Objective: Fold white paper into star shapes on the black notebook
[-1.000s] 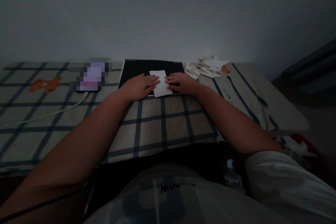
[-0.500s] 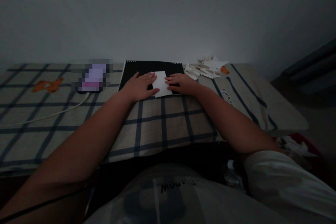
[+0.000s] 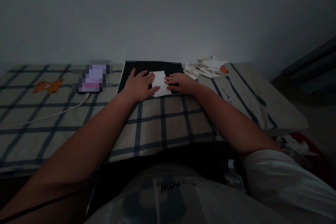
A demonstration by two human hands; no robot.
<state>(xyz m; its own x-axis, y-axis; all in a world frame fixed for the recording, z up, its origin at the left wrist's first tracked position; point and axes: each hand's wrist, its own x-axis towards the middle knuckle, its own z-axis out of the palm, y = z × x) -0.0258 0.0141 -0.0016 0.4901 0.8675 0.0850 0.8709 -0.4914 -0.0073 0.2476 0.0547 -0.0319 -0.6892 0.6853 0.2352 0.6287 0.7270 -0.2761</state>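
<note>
A small white sheet of paper [image 3: 160,83] lies flat on a black board [image 3: 154,65] with small holes or marks along its far edge. My left hand [image 3: 139,85] rests palm down on the board with fingers spread, its fingertips and thumb touching the paper's left edge. From the other side, my right hand [image 3: 182,84] lies with fingers stretched out, their tips on the paper's right edge. Neither hand grips the sheet.
A phone [image 3: 93,77], blurred out, lies left with a white cable [image 3: 65,110]. A pile of paper pieces [image 3: 206,67] sits right of the board. The checked cloth [image 3: 173,122] covers the table against a wall. Below right are a bottle [image 3: 233,173] and more paper scraps [image 3: 296,145].
My left hand's fingers have spread a little wider, the index side lifting slightly away from the paper. The sheet and my right hand stay almost in place.
</note>
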